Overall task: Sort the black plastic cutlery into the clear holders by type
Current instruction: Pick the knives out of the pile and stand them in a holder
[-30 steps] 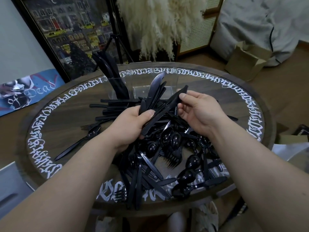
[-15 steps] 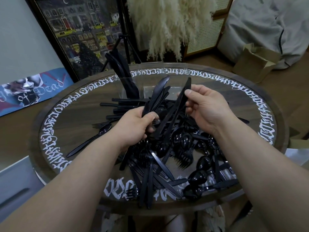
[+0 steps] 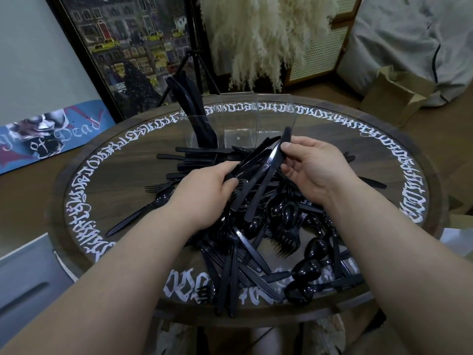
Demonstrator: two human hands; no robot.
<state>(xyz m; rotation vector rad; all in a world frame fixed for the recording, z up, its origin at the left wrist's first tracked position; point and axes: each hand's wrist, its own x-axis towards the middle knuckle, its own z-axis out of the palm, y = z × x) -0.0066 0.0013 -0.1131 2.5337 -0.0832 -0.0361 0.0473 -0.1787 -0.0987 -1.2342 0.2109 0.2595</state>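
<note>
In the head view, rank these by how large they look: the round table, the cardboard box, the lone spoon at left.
1. round table
2. cardboard box, though it sits farther away
3. lone spoon

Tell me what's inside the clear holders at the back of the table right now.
The leftmost clear holder has black cutlery standing upright in it; its lower ends blur together, so the type is unclear. The middle compartment and right compartment look empty; the raised knives cover their lower front.

I'm wearing the one camera on my head, looking forward and down, close over the round table (image 3: 122, 160).
</note>
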